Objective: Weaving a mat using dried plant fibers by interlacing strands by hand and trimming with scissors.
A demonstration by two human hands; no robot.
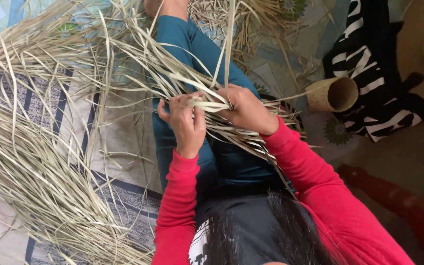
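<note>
Your left hand (186, 125) and right hand (245, 109) both pinch pale palm-leaf strips (212, 104) over your lap, fingers pressed together.

Me from above: red sleeves, teal trousers, dark top.

My left hand (186, 122) and right hand (244, 109) are bare, with no rings, bands or gloves that I can see. Each arm wears a long bright red sleeve (180, 206), snug down to the wrist, with soft folds in the cloth and a plain hemmed cuff. My legs are in teal-blue trousers (182, 34), smooth and without pattern, and one bare foot shows at the top edge. Over my chest is a dark, near-black top (241, 230) with a white printed design low on its left side. Long dark hair (290, 230) falls down the front of it.
</note>
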